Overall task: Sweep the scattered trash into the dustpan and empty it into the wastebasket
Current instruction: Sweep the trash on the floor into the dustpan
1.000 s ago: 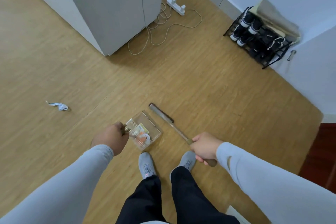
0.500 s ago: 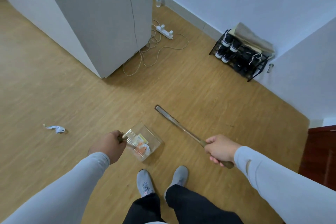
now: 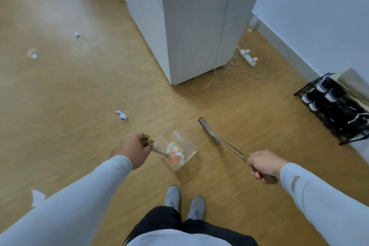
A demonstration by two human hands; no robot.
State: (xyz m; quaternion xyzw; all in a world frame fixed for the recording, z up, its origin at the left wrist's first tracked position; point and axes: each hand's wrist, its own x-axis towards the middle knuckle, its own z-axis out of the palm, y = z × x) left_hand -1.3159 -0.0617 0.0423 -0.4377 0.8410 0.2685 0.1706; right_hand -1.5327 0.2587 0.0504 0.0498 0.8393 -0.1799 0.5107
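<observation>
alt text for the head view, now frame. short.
Seen from above, a person's left hand holds a clear dustpan with orange and white trash, and the right hand holds a long-handled brush, above a wooden floor. Paper scraps lie on the floor to the left; a white cabinet and a shoe rack stand beyond.

Your dustpan (image 3: 180,147) reads as clear glossy plastic; crumpled paper scraps (image 3: 174,156) show through it. Brush (image 3: 211,132): thin metal shaft, matt brown wooden grip. Floor (image 3: 79,90): smooth wood-grain, faint sheen. Cabinet (image 3: 191,32): matt white. Your sleeves (image 3: 319,195): soft pale cloth.
</observation>
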